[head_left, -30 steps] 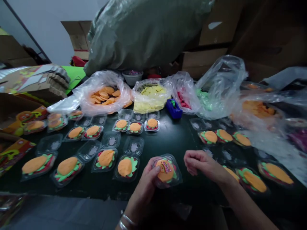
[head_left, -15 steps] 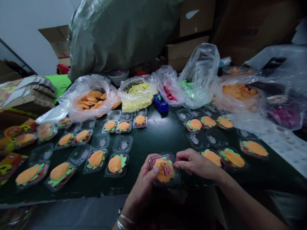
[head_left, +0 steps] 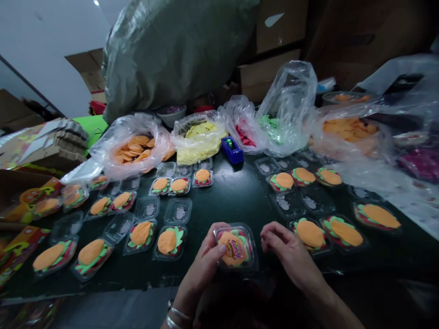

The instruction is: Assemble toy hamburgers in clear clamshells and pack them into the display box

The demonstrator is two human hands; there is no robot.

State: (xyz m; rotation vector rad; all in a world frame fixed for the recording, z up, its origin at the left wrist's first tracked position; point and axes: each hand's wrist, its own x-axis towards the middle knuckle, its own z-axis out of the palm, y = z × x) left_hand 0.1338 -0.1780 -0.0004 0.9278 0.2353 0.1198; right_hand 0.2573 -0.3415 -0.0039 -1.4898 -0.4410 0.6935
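Note:
My left hand point(head_left: 210, 256) holds a clear plastic clamshell box point(head_left: 252, 260) at the table's front edge, thumb on the lid and fingers around its left side. The lid is down and bears a colourful printed sticker point(head_left: 234, 250). Inside lies a toy burger point(head_left: 228, 261) with an orange bun and green and red layers. Just right of the box, apart from it, is my right hand point(head_left: 291, 253). Its fingers are loosely curled with a gap between them, and nothing shows in them. Beside it stands another burger box point(head_left: 310, 234) on the dark table point(head_left: 226, 196).
Several lidded-back boxes with burgers point(head_left: 169, 242) line the left; more point(head_left: 343, 232) stand right. Behind them are plastic bags of orange pieces point(head_left: 135, 148), yellow pieces point(head_left: 200, 130), red and green pieces point(head_left: 270, 128), plus a blue tape dispenser point(head_left: 232, 151). Cardboard point(head_left: 51, 141) is stacked left.
My right hand has drawn back from the box's right edge, its fingers loosening. My left hand still holds the box. The view has shifted slightly.

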